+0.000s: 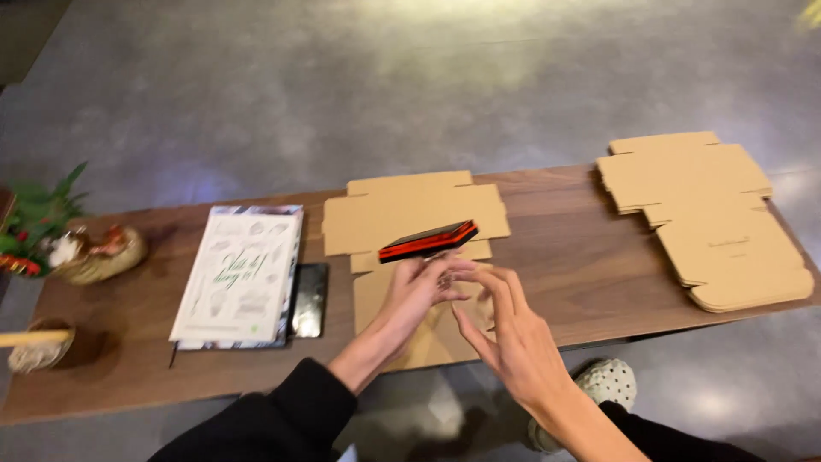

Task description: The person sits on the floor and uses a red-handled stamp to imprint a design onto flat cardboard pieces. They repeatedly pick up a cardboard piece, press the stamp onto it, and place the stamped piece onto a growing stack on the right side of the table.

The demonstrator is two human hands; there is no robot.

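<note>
While raised on the fingertips point(440, 267) of the left hand point(419, 291), lies tilted, far end higher: a flat black-and-red object point(429, 240), thin as a closed case or small book, red along its near edge, black on top. Pinched lightly from below and at its near side, fingers only partly curled, not wrapped around it. Held above the flat cardboard blank point(410, 214), not touching it.

Just right of that, spread wide and empty: right hand point(513, 342), palm turned inward, fingers point(505, 287) extended toward the left hand, close to it but gripping nothing. Contact between the two hands cannot be told. Black sleeves point(291, 411) on both forearms.

Beneath the hands, lying unfolded on the wooden table point(556, 257): the cardboard blank, flaps out, its near end reaching the table's front edge. Well apart to the right: a stack of similar flat cardboard blanks point(710, 214), overhanging the front edge slightly.

To the left of the centre blank: a white illustrated book point(244, 274), with a dark glossy slab point(310, 299) partly tucked under its right side. Farther left: a small plant arrangement point(60, 239) with green leaves and red accents, and a round cup point(38, 346) at the table's corner. Below the table edge, on the grey floor: a pale dotted slipper point(609, 381).
</note>
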